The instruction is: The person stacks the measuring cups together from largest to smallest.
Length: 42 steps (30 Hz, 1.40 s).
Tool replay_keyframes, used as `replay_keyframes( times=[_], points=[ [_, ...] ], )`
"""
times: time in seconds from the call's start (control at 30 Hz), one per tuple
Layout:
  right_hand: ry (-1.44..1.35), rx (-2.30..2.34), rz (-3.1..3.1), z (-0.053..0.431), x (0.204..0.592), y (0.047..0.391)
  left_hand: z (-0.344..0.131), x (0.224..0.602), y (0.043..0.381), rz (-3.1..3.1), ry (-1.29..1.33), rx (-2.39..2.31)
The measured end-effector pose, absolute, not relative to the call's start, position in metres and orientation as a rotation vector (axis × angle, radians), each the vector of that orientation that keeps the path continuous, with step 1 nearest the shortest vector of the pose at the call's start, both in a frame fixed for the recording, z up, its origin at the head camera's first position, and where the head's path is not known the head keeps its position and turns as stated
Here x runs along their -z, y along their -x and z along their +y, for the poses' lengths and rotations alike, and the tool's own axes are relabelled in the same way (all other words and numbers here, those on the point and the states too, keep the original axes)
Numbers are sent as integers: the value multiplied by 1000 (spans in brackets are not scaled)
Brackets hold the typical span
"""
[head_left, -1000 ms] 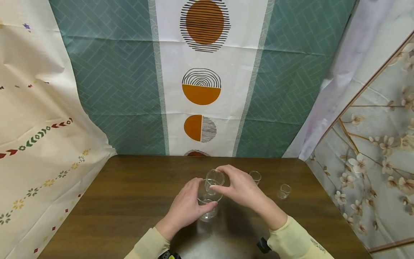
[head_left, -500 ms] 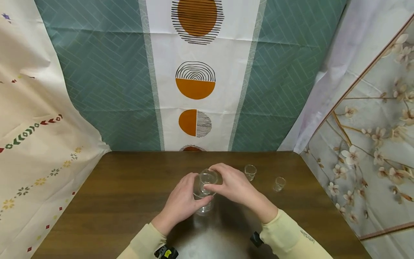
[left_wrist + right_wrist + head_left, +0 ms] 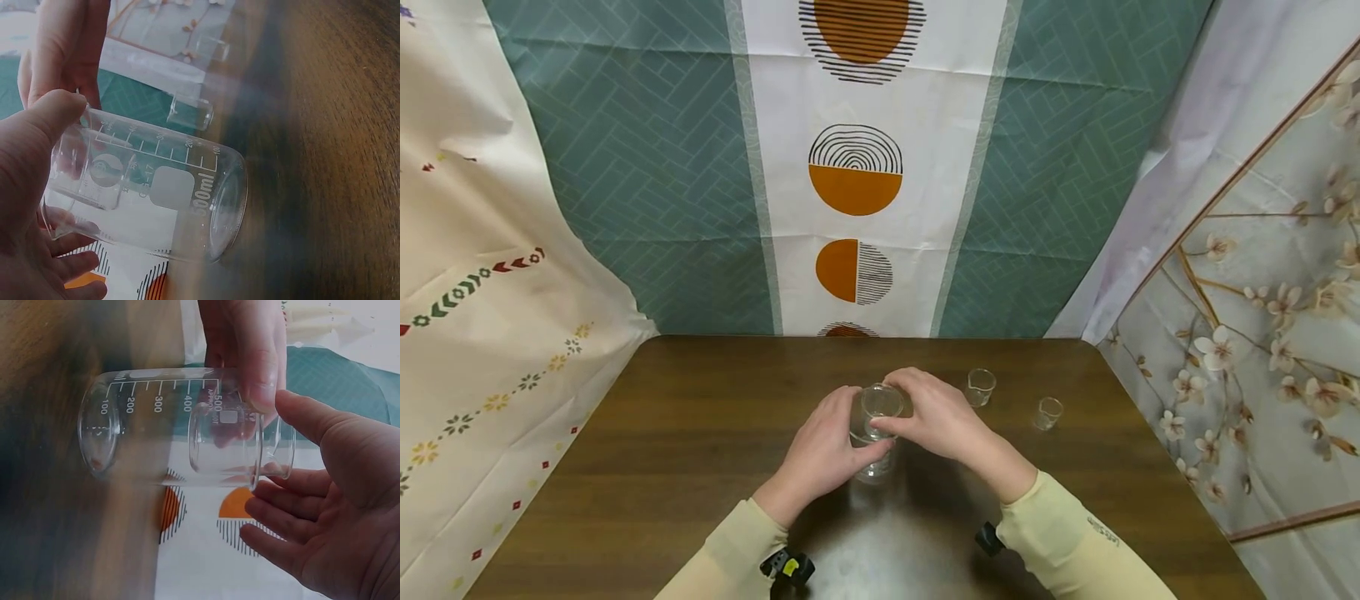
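A large clear glass beaker (image 3: 172,187), printed with a white 500ml scale, is upright on or just over the table. My left hand (image 3: 823,450) holds it around the rim, thumb on the near side. My right hand (image 3: 943,417) pinches a smaller clear beaker (image 3: 882,400) between thumb and fingers at its upper part. In the right wrist view the small beaker's lower part (image 3: 206,447) is inside the large one's mouth, while its rim sticks out above. The fingers of both hands are close together there. No liquid shows in either beaker.
Two more small glass beakers stand on the brown wooden table (image 3: 715,417) at right: one with a spout (image 3: 980,387) beyond my right hand, a smaller one (image 3: 1048,414) farther right. Patterned cloths (image 3: 700,208) hang behind and at both sides.
The small beaker has sunk slightly deeper into the large beaker's mouth and lines up more with it. Both hands keep their hold. The head view has shifted a little.
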State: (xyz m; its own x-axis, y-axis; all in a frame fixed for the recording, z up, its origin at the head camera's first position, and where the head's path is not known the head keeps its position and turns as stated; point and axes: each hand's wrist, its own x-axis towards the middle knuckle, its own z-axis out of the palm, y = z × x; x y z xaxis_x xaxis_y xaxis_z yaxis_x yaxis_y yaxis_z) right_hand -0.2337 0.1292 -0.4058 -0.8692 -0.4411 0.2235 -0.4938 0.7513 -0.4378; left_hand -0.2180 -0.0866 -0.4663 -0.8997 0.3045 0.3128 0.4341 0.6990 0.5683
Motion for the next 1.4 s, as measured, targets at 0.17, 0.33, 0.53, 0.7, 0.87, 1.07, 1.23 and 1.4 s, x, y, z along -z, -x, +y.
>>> replay_keyframes(
  times=[0.17, 0.33, 0.53, 0.7, 0.87, 1.07, 1.23, 1.4],
  points=[
    [-758, -747, -2842, 127, 409, 236, -87, 466, 217, -2729, 588, 987],
    [-759, -736, -2843, 126, 412, 238, -86, 466, 217, -2729, 582, 997],
    [-768, -730, -2845, 123, 414, 240, -86, 465, 218, -2742, 572, 995],
    [-791, -714, -2863, 123, 414, 241, -86, 466, 219, -2748, 571, 989],
    [-812, -709, -2887, 122, 412, 241, -86, 466, 218, -2750, 566, 1001],
    [-828, -713, -2931, 122, 409, 244, -85, 467, 219, -2749, 565, 999],
    [-848, -709, -2950, 121, 406, 245, -86, 467, 219, -2758, 564, 1004],
    [-864, -688, -2966, 121, 408, 247, -86, 467, 218, -2758, 565, 1024]
  ],
)
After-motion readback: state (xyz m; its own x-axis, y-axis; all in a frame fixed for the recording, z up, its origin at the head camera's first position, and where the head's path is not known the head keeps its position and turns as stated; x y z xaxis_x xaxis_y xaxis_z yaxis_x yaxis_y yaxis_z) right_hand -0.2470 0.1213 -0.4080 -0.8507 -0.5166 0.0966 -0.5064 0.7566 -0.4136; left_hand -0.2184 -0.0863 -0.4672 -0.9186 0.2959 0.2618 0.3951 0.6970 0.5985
